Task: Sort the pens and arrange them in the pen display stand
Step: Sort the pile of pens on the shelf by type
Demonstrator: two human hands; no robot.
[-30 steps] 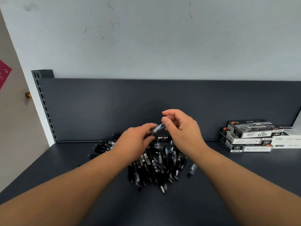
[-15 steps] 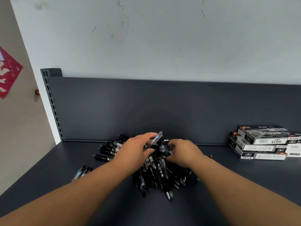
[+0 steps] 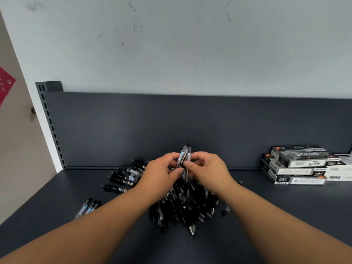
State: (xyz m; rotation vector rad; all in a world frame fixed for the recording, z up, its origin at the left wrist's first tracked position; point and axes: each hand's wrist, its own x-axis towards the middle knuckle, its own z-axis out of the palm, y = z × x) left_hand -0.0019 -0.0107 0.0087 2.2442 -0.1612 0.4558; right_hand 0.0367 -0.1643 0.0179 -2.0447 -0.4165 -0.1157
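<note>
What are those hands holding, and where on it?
The left hand and right hand together pinch a few pens around their middles; upper ends poke up.

Dark grey shelf under a pale wall.
Scuff marks dot the wall above the back panel; a slotted upright stands left, near red paper.

I log: pen pile — mostly black, a few silver tips; held pens clear with a pale blue label; shelf dark slate grey; boxes black and white; paper on the wall red.
</note>
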